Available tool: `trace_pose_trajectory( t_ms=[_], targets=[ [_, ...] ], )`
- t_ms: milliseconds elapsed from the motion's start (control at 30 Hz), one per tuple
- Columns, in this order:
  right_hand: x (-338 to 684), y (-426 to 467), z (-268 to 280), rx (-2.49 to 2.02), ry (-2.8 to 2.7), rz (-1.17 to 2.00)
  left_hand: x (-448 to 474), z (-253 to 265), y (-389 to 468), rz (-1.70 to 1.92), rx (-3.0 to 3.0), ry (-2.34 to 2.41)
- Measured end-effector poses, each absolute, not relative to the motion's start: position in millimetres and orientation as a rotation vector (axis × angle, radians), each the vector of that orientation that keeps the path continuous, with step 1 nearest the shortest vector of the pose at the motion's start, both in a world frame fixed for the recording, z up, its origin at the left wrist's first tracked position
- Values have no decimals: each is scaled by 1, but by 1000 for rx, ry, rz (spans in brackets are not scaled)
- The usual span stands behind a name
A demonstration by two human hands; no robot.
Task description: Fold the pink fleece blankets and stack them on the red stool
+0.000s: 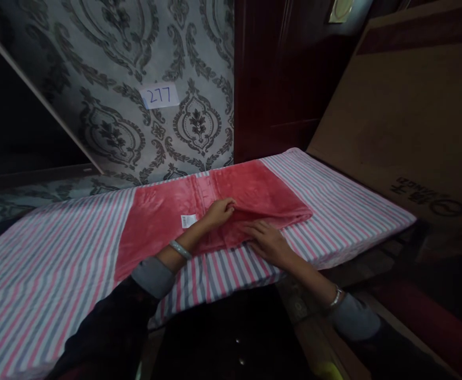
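Observation:
A red plush blanket (pixel 155 216), folded in layers with a paler band across its middle, lies on a striped sheet (pixel 96 243). A white label (pixel 188 220) shows on the blanket near my left forearm. My left hand (pixel 220 212) is closed, its fingers pinching the upper layer of the blanket and lifting it slightly. To its right, my right hand (pixel 269 244) rests on the blanket's near edge with fingers stretched out. Under the raised layer a dark fold opens toward the right corner. The fingertips of my right hand are partly hard to make out in the dim light.
Patterned wallpaper (pixel 197 121) with a paper marked 277 (pixel 160 95) stands behind the sheet. A dark red door (pixel 274 79) is beside it. A large cardboard box (pixel 408 105) leans at the right. The sheet's front edge drops off above a dark area.

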State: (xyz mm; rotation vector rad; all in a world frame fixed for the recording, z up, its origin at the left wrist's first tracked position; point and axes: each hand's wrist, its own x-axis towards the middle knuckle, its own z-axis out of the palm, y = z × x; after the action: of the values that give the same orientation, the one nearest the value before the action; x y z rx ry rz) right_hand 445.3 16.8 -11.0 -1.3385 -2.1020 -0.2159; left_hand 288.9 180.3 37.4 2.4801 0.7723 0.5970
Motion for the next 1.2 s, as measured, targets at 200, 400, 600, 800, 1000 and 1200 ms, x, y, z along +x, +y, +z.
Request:
trace_pose_trajectory(
  t_ms=[200, 400, 600, 800, 1000, 1200],
  targets=[
    [431, 34, -17, -1355, -2232, -208, 292, 42, 182, 618, 2423, 725],
    [432, 58, -16, -1417, -1965, 119, 286, 44, 176, 614, 2420, 687],
    [426, 74, -11, -1624, -1967, 271, 275, 47, 164, 551, 2485, 681],
    [419, 81, -6, -1740, -1960, 230, 267, 31, 159, 549, 2552, 656],
    [426, 49, 0, -1625, -1883, -97, 265, 17, 161, 624, 2501, 611],
    [448, -6, -26, -1504, -1815, -247, 262, 15, 159, 624, 2546, 558]
  ],
)
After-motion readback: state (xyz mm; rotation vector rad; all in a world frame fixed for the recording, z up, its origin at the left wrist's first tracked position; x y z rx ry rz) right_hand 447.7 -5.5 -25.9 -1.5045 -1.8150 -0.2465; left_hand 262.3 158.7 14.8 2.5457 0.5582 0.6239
